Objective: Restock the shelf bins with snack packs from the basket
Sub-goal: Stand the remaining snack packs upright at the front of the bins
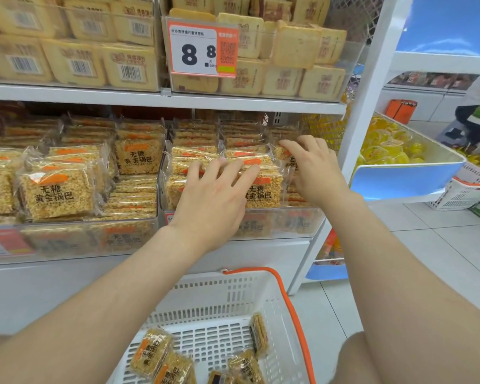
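Tidying step I reckon: left hand (214,195) and right hand (313,167) both rest flat, gripping nothing, on rice-crisp packs (263,192) inside the clear bin (288,224), so next is grabbing more from the basket (205,297) below the bin.

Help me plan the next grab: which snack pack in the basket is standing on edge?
The pack propped against the right wall of the basket, nearest the shelf. It shows its narrow side, while the others lie flat on the basket floor.
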